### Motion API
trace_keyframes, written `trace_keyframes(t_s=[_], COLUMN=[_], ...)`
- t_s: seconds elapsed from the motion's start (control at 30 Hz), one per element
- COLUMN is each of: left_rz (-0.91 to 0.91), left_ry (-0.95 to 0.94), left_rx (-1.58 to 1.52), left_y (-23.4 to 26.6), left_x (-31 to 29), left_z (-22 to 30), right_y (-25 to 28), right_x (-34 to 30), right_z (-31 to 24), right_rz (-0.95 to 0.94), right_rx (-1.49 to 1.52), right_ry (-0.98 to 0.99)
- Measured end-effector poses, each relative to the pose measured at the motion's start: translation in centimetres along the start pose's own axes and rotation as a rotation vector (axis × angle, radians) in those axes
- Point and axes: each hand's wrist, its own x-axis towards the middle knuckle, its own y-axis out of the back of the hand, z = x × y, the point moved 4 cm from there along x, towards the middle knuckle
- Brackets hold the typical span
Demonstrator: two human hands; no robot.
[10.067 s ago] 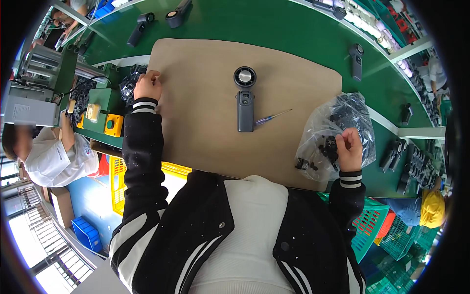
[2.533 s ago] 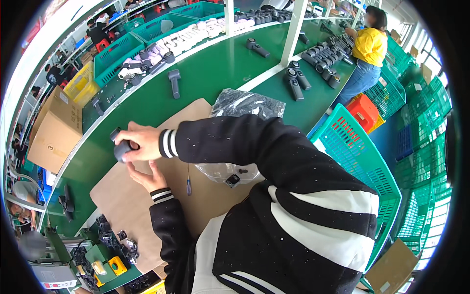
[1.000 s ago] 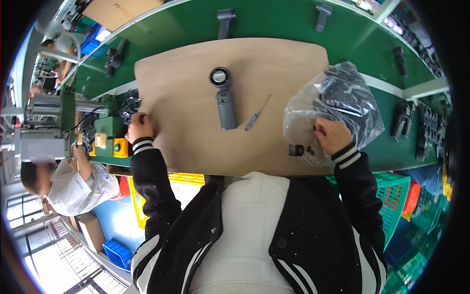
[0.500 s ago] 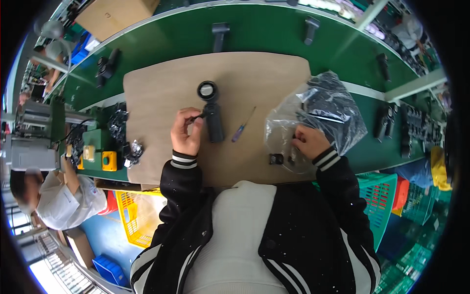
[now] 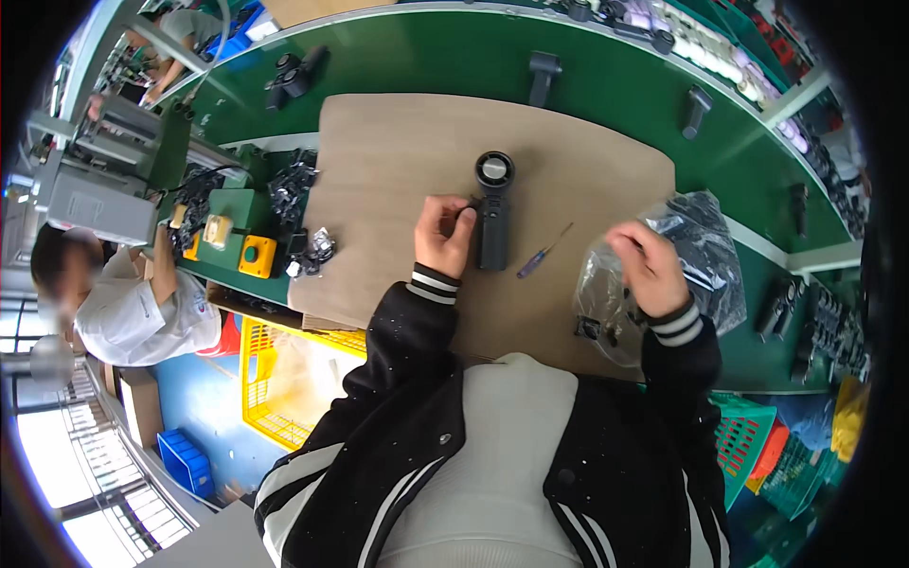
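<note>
A dark handheld fan (image 5: 493, 237) with a round head lies on the brown mat (image 5: 388, 142) in front of me. At its left side is my left hand (image 5: 442, 237), thumb and finger closed beside the handle on a small dark bit I cannot make out. My right hand (image 5: 651, 273) hovers over the near-left part of a clear plastic bag (image 5: 705, 237), its fingers curled toward the thumb; anything between them is too small to tell. A screwdriver (image 5: 533, 262) with a purplish handle lies between the fan and the bag. A small black part (image 5: 588, 328) sits at the bag's near edge.
More dark handheld devices, such as one at the back (image 5: 543, 78), stand along the green bench. Left are crumpled dark packets (image 5: 292, 189) and a yellow box with a green button (image 5: 257, 256). A person (image 5: 142, 303) works there. A yellow basket (image 5: 275, 417) stands below.
The view has shifted, so the bench appears farther right and turned. My right hand has lifted from the small parts on the bag. My left hand stays at the fan's side.
</note>
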Motion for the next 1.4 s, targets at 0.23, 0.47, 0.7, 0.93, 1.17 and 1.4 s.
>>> trace_keyframes(t_s=[0.23, 0.47, 0.7, 0.93, 1.17, 1.4], left_rz=[-0.01, -0.002, 0.028, 0.042, -0.107, -0.173], left_ry=[-0.02, -0.003, 0.062, -0.114, 0.014, 0.104], left_rx=[-0.093, -0.163, -0.182, -0.012, -0.031, 0.112], left_y=[2.0, 1.1, 0.6, 1.3, 0.1, 0.4], left_x=[0.6, 0.2, 0.2, 1.2, 2.9, 3.7], left_z=[0.2, 0.2, 0.0, 0.4, 0.9, 0.8], right_y=[-10.2, -13.6, -15.3, -15.9, -14.2, -13.8], right_x=[6.0, 6.2, 7.1, 7.8, 8.8, 8.9], right_z=[1.6, 3.0, 3.0, 3.5, 3.0, 4.1], right_rz=[-0.135, 0.066, 0.215, 0.376, 0.142, 0.069], right_rx=[0.154, -0.076, -0.193, -0.044, 0.344, 0.155], right_ry=[0.109, 0.292, 0.34, 0.234, 0.002, -0.075])
